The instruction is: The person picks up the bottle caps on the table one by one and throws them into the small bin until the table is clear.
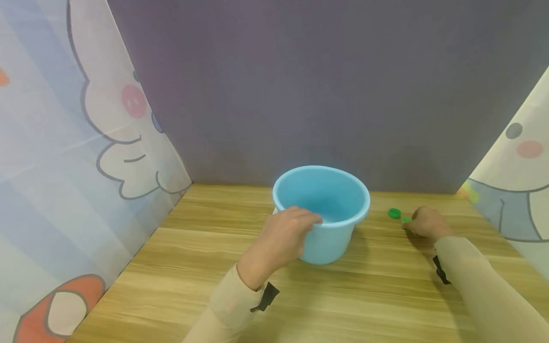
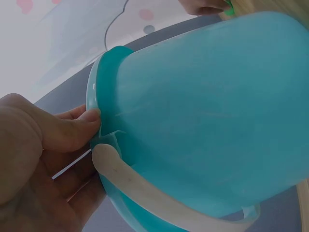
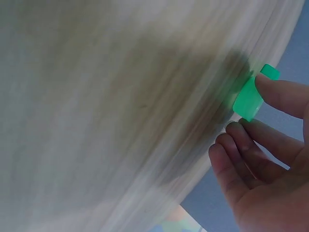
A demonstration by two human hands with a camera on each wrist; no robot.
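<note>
My left hand (image 1: pixel 283 238) grips the near-left rim of a light blue plastic bucket (image 1: pixel 328 243). In the left wrist view, the thumb presses the outside of the rim beside the end of the white handle (image 2: pixel 154 200), and the other fingers reach to the inner side. Over to the right of the bucket, my right hand (image 1: pixel 429 223) pinches a small green cap (image 3: pixel 247 100) between thumb and index finger, low at the wooden tabletop. The remaining fingers are bent below it. A second round green cap (image 1: pixel 394 213) lies just left of the pinched one.
The wooden table (image 1: pixel 180 276) reaches back to a dark grey panel (image 1: pixel 326 95). Cloth with cartoon figures hangs at the left (image 1: pixel 51 143) and at the right (image 1: pixel 527 190). Both sleeves carry a black strap at the wrist.
</note>
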